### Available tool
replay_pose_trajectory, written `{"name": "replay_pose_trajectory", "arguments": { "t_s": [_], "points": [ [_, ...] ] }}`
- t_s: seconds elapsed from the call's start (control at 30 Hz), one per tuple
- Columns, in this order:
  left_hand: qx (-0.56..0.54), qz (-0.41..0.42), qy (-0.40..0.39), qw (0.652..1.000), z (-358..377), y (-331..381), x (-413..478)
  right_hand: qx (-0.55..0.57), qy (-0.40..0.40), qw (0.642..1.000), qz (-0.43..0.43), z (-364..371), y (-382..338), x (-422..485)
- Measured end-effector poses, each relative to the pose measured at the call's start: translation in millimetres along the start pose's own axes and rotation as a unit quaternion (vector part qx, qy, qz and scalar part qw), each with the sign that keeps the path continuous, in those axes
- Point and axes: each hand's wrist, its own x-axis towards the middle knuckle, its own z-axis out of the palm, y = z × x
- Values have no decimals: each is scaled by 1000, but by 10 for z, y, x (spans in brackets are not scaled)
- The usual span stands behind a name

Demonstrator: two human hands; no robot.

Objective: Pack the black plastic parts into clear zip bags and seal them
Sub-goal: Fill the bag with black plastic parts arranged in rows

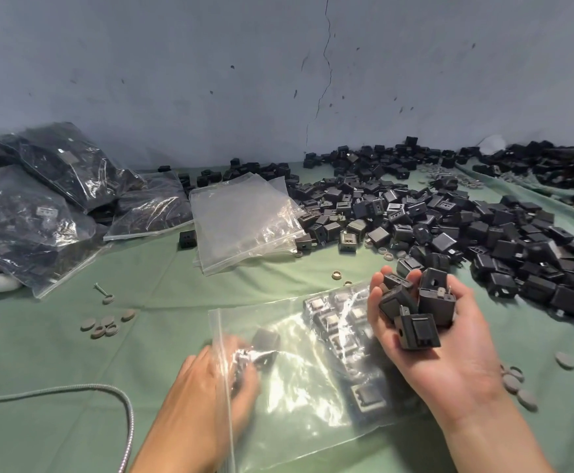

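A clear zip bag (299, 380) lies on the green cloth in front of me, with several black plastic parts inside it. My left hand (217, 380) is blurred and reaches into the bag's open mouth; its fingers show through the plastic beside one black part (265, 339). My right hand (442, 349) is palm up above the bag's right side and cups several black parts (411, 308), its fingers curled around them. A big loose heap of black parts (449, 220) spreads over the cloth at the right.
A stack of empty clear bags (244, 216) lies in the middle. Filled bags (50, 199) are piled at the left. Grey rubber rings and discs (106, 324) are scattered on the cloth. A grey braided hose (114, 401) curves at the lower left. A wall stands behind.
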Motion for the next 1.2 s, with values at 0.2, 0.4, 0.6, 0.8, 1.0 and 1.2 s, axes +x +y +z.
{"name": "replay_pose_trajectory", "arguments": {
  "t_s": [0.2, 0.4, 0.6, 0.8, 1.0, 1.2],
  "points": [
    [34, 41, -26, 998, -3, -30, 95, -5, -2, 1000, 5, 48, 1, 64],
    [94, 66, 14, 993, 89, 27, 329, 6, -17, 1000, 17, 113, 71, 120],
    [83, 97, 38, 991, 152, 67, 411, 5, -28, 999, 24, 157, 84, 141],
    [75, 117, 15, 990, 227, 56, 448, 2, -28, 999, 28, 196, 87, 156],
    [130, 146, 77, 978, 230, 258, 508, 6, -25, 999, 38, 232, 145, 120],
    [24, 48, 47, 997, 265, 253, 526, 5, -29, 999, 43, 213, 232, 26]
  ]
}}
